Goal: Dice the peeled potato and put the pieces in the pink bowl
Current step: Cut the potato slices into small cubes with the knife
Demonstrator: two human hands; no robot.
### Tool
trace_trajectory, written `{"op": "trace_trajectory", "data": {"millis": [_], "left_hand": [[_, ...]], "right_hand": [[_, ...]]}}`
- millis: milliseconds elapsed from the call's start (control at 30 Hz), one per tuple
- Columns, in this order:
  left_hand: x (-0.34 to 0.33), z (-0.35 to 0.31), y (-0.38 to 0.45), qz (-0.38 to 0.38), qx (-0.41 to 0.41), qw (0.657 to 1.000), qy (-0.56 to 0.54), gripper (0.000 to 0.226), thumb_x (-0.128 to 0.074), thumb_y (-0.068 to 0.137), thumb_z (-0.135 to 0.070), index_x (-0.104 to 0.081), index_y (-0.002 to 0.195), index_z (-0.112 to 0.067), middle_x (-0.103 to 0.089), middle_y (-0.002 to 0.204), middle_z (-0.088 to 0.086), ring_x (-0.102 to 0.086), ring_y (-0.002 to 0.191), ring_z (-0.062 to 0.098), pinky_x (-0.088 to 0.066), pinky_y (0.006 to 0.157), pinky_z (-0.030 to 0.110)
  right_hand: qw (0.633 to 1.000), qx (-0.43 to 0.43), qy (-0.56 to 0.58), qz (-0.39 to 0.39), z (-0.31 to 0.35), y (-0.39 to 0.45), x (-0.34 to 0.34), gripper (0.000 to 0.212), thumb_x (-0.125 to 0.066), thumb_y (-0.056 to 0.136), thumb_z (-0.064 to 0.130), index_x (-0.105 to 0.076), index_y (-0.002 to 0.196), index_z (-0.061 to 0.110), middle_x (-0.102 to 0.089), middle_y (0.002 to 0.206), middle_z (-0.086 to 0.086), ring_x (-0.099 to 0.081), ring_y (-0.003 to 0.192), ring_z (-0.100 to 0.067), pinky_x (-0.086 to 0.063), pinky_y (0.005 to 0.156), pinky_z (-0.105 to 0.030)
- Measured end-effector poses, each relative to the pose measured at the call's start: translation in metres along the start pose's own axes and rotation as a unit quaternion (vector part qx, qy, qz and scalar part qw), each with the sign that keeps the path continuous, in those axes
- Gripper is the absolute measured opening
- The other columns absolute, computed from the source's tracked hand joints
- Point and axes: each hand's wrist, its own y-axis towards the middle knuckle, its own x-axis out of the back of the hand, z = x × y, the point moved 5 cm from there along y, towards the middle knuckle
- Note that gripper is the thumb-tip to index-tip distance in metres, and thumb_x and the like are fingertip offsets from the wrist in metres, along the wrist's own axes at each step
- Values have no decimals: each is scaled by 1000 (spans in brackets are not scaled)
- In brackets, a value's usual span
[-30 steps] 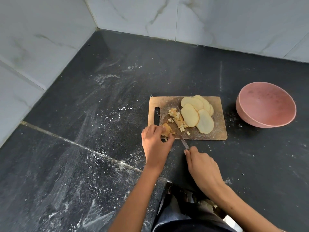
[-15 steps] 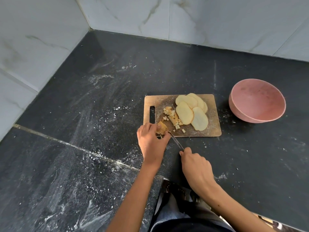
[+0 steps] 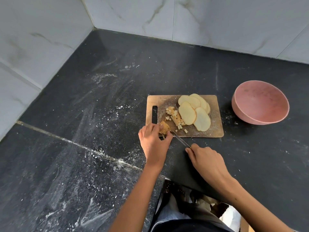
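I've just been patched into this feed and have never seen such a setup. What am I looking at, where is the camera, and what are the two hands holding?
There is no machine here: a person works with bare hands, and the one camera sits on their head, looking down. On the dark counter lies a wooden cutting board with potato slices and a small heap of diced pieces. The left hand holds a potato piece at the board's near corner. The right hand grips a knife, its tip at that piece. The pink bowl stands to the right of the board, with no potato in it yet.
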Motion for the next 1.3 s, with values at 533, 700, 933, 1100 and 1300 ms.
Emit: {"op": "trace_trajectory", "data": {"millis": [533,700,933,1100,1300], "left_hand": [[3,0,1,14,-5,1000,-16,18,-82,70,-16,-74,85,-10,-67,84,-4,-59,85,17,-29,93,23],[3,4,4,36,-7,999,-35,18,-81,69,-17,-73,83,-9,-68,87,-4,-59,88,18,-23,98,16],[3,4,6,49,-9,997,-62,16,-81,70,-13,-73,82,-8,-68,88,-3,-59,91,18,-23,99,12],[2,5,7,63,-10,995,-76,15,-81,72,-13,-71,81,-8,-65,86,-3,-58,89,18,-34,92,19],[3,3,6,63,-12,995,-83,14,-80,73,-10,-72,84,-7,-64,85,-3,-58,92,20,-40,88,19]], "right_hand": [[999,43,-8,-13,27,34,19,37,-25,103,42,-49,104,14,-64,89,-8,-63,83,-29,-45,67,-38],[999,53,-12,-2,28,37,16,38,-24,103,41,-48,108,13,-64,88,-9,-63,82,-29,-45,67,-38],[997,59,-39,13,33,38,15,36,-22,104,37,-45,109,11,-64,92,-11,-63,85,-32,-40,65,-37],[996,48,-53,62,41,52,5,17,-31,104,21,-39,113,10,-63,103,-11,-63,92,-32,-38,67,-36],[995,43,-67,58,31,32,-2,22,-21,106,27,-36,113,11,-65,100,-10,-64,90,-31,-37,66,-36]]}}
